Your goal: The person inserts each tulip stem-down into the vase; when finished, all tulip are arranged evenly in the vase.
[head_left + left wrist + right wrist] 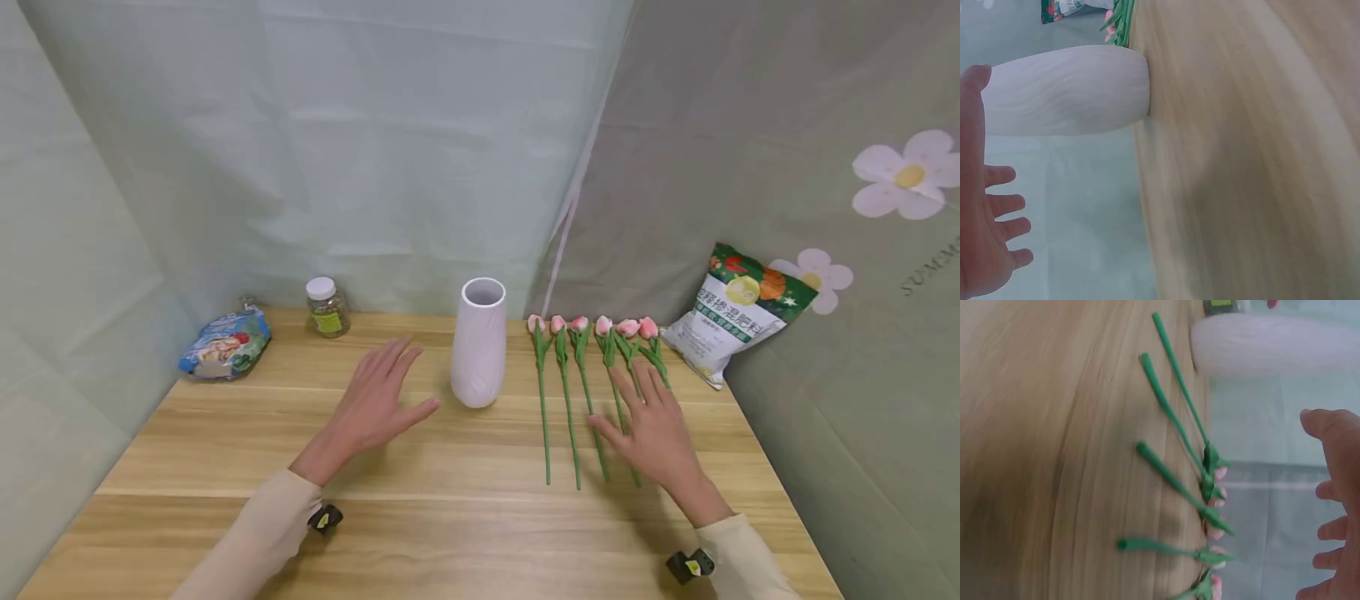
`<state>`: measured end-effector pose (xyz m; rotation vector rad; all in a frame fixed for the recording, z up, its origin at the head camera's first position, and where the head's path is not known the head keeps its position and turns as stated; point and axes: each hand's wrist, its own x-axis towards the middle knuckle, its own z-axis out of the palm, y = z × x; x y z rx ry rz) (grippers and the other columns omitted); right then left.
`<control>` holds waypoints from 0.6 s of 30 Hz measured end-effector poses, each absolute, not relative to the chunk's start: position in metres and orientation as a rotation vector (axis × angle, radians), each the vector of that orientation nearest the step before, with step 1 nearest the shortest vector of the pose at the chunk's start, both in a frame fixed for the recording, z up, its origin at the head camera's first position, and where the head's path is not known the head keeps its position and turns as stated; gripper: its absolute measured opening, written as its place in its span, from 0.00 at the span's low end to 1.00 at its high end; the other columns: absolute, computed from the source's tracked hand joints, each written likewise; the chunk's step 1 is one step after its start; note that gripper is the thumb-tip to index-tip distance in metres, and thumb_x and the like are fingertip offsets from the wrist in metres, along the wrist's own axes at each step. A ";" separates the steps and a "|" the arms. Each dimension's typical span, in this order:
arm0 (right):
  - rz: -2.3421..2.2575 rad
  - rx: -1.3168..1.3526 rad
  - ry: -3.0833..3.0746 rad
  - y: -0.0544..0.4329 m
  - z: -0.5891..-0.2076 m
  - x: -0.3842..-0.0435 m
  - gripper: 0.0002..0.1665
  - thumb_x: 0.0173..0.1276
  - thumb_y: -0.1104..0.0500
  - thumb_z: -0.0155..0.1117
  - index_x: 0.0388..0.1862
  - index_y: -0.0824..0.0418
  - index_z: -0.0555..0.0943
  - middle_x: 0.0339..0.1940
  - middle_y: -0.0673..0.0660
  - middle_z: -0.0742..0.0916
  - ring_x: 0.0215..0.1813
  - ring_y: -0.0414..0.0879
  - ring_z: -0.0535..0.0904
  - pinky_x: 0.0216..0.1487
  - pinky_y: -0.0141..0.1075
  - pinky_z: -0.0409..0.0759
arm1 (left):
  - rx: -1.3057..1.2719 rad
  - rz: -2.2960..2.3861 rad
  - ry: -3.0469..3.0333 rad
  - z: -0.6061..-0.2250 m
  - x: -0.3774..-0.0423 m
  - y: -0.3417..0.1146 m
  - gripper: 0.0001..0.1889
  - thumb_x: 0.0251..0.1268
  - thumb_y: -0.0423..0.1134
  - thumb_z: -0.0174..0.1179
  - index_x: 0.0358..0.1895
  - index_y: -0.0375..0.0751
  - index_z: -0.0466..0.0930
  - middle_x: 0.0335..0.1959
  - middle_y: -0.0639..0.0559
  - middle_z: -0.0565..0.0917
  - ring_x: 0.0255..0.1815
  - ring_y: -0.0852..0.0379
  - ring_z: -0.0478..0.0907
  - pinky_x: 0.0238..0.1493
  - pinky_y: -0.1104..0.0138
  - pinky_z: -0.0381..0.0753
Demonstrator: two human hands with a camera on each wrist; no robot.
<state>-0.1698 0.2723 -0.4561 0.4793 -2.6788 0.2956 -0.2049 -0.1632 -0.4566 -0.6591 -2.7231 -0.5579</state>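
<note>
A white vase [478, 354] with a textured surface stands upright near the middle of the table. To its left my left hand [377, 400] hovers with its fingers spread, apart from the vase; the left wrist view shows the thumb near the vase [1072, 90] in line of sight. Several pink artificial tulips [562, 375] with green stems lie side by side right of the vase, blooms toward the back. Over the rightmost stems is my right hand [652, 429], fingers extended and holding nothing. In the right wrist view the tulip stems [1169, 478] lie below that hand.
A clear jar with a white lid [327, 308] stands at the back left, beside a blue bag [227, 343]. At the back right a green and white fertilizer bag [738, 312] leans against the curtain [810, 392]. Curtains border the wooden table [450, 533] behind and at both sides.
</note>
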 end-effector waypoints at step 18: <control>0.597 0.329 -2.641 0.336 -0.464 -0.180 0.37 0.68 0.49 0.72 0.70 0.67 0.75 0.70 0.74 0.75 0.68 0.73 0.71 0.61 0.71 0.71 | -0.627 -0.943 -2.745 -0.441 -0.227 -0.126 0.52 0.62 0.69 0.63 0.78 0.35 0.59 0.77 0.37 0.66 0.77 0.38 0.63 0.76 0.43 0.64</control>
